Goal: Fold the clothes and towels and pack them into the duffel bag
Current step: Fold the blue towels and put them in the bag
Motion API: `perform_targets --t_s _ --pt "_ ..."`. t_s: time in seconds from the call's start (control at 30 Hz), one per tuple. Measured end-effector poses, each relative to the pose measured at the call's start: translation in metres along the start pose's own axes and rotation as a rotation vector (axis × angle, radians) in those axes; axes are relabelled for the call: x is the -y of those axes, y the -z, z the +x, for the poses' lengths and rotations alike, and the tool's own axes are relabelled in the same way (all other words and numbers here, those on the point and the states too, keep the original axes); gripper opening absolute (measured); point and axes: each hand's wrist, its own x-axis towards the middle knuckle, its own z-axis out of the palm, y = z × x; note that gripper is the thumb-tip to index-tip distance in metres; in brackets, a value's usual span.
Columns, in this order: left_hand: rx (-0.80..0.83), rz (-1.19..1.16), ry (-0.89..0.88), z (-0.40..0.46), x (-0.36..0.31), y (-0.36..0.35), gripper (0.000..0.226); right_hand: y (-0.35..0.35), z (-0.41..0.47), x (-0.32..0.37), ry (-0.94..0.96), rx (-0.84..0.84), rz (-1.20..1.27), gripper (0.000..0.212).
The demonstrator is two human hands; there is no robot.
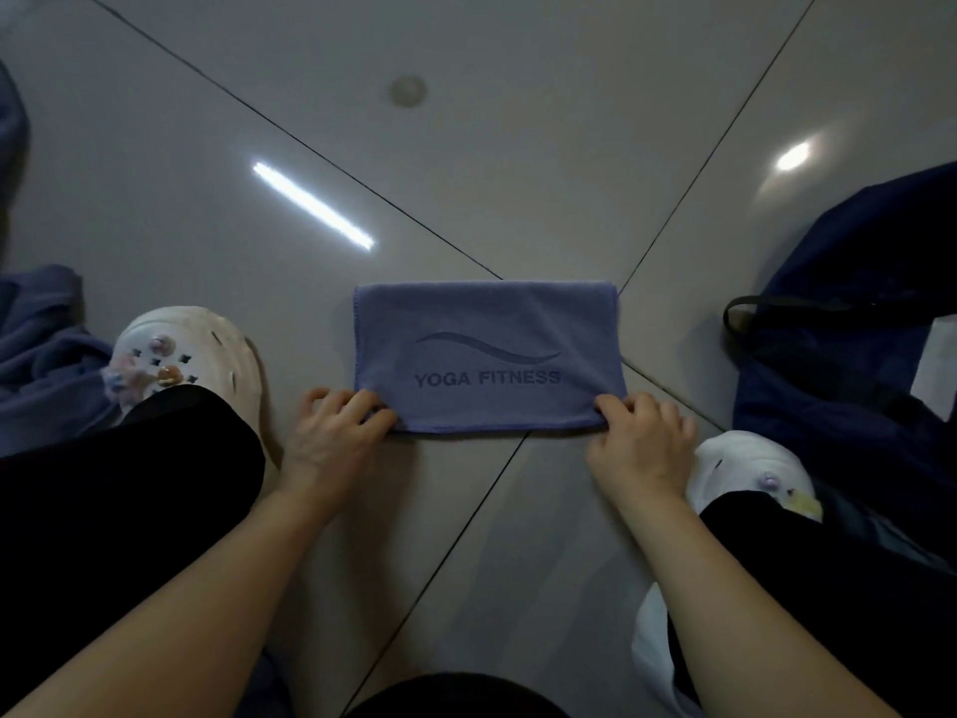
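The towel (487, 357) lies flat on the floor (466, 147) between the person's feet, already folded into a band whose long axis runs left to right. Its printed side faces up. The left hand (336, 432) pinches the near left corner and the right hand (639, 443) pinches the near right corner, fingers curled onto the near hem at both ends, so each hand sits at one end of the long axis with the rest of the cloth lying away from the fingers, toward the far side.

The next fold could go either of two ways: near hem carried to the far edge, or one end brought across to the other. The duffel bag (854, 313) lies to the right, nearer the right hand, just beyond the right shoe (745, 469). More blue cloth (46, 355) waits at the far left beside the left shoe (181, 355).
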Motion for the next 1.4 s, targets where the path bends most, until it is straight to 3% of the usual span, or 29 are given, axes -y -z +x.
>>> perform_targets --t_s 0.07,0.2,0.4,0.63,0.8,0.9,1.0,1.13,1.27,1.4 --pt "-0.008 0.009 0.076 0.009 -0.006 0.009 0.014 0.012 0.011 0.013 -0.007 -0.068 0.096 0.038" --pt "-0.125 -0.098 0.145 0.053 -0.021 0.01 0.025 0.014 0.049 0.051 0.225 -0.176 0.254 0.046" --pt "0.174 -0.061 0.253 0.105 -0.03 -0.033 0.059 -0.037 0.082 0.065 0.238 0.048 0.122 0.068" --pt "0.196 -0.057 0.337 0.093 -0.024 -0.054 0.074 -0.053 0.087 0.04 0.17 -0.085 0.044 0.092" --pt "0.258 -0.055 0.358 0.096 -0.025 -0.049 0.076 -0.044 0.089 0.046 0.127 0.02 0.018 0.096" --pt "0.331 -0.081 0.378 0.101 -0.024 -0.041 0.078 -0.031 0.092 0.048 0.119 0.186 -0.004 0.099" --pt "0.327 -0.167 0.364 0.099 -0.019 -0.029 0.078 -0.011 0.09 0.041 0.175 0.264 -0.02 0.099" --pt "0.121 -0.292 0.429 0.07 -0.019 -0.012 0.072 -0.001 0.063 0.029 0.304 0.002 0.094 0.08" --pt "0.076 -0.303 0.137 0.017 -0.027 -0.012 0.05 -0.005 0.016 0.013 0.447 -0.111 0.144 0.044" --pt "0.081 -0.289 0.082 -0.006 -0.025 -0.021 0.049 -0.016 -0.009 -0.021 0.567 -0.027 -0.006 0.048"
